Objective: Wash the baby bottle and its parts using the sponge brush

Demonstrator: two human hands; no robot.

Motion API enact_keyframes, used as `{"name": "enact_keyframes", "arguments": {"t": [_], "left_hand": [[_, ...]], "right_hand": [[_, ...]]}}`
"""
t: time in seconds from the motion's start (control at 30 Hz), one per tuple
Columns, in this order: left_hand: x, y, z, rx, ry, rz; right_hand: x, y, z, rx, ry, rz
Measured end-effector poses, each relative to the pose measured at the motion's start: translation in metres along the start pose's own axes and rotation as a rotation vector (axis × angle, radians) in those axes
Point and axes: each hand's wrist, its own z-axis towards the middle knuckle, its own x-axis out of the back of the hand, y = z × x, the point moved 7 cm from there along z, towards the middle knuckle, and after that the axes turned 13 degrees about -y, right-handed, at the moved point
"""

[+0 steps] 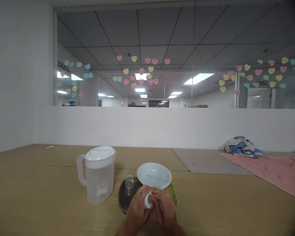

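Observation:
My left hand (137, 206) and my right hand (163, 206) meet low in the middle of the view. Between them they grip a small white bottle ring (148, 200) with a translucent, teat-like centre. The fingers of both hands are curled closed around it and cover part of it. Just left of my left hand lies a dark oval tray (123, 196), and on it stands a clear dome-shaped cap (129, 182). Behind my hands is a white bowl (144, 172) with a thin rod (158, 178) in it. Some clear object behind my right fingers is mostly hidden.
A lidded translucent pitcher (100, 180) stands left of the tray. A slim green-and-yellow tool (174, 193) lies right of the bowl. Farther right are a grey mat (206, 162), a pink cloth (272, 170) and a crumpled blue-and-white cloth (243, 146) by the wall.

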Motion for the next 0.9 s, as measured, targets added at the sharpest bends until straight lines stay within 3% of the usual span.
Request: {"name": "enact_keyframes", "arguments": {"t": [0.23, 0.4, 0.67, 0.9], "left_hand": [[0.008, 0.007, 0.004, -0.053, 0.044, 0.065], [0.007, 0.003, 0.003, -0.036, -0.008, 0.115], [0.012, 0.006, 0.006, -0.004, -0.082, 0.175], [0.021, 0.005, 0.007, 0.009, -0.024, 0.198]], "right_hand": [[0.012, -0.001, 0.009, -0.114, 0.04, 0.07], [0.007, -0.009, 0.006, 0.082, 0.013, -0.045], [0.003, -0.008, -0.007, 0.167, 0.004, -0.276], [0.011, -0.031, 0.005, 0.371, -0.072, -0.302]]}}
